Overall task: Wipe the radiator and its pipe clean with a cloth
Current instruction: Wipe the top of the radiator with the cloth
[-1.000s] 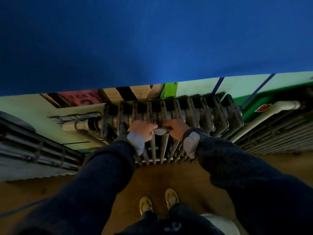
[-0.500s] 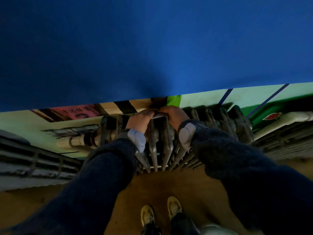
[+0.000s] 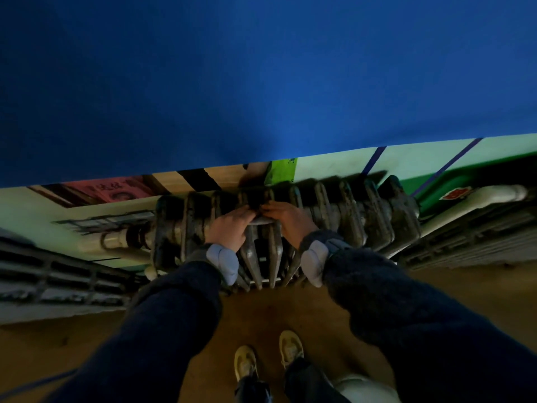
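The left hand (image 3: 229, 228) and right hand (image 3: 287, 221) grip a small grey cloth (image 3: 261, 220) between them, fingers curled over it, atop the grimy dark ribbed metal radiator (image 3: 363, 216).

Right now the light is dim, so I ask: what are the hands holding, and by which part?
A grey cloth across the radiator top: the left hand holds its left end, the right hand its right end.

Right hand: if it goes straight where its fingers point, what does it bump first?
Probably the left hand: the right hand points leftward across the radiator top, fingertips almost meeting the left's over the grey cloth. Depth is unclear.
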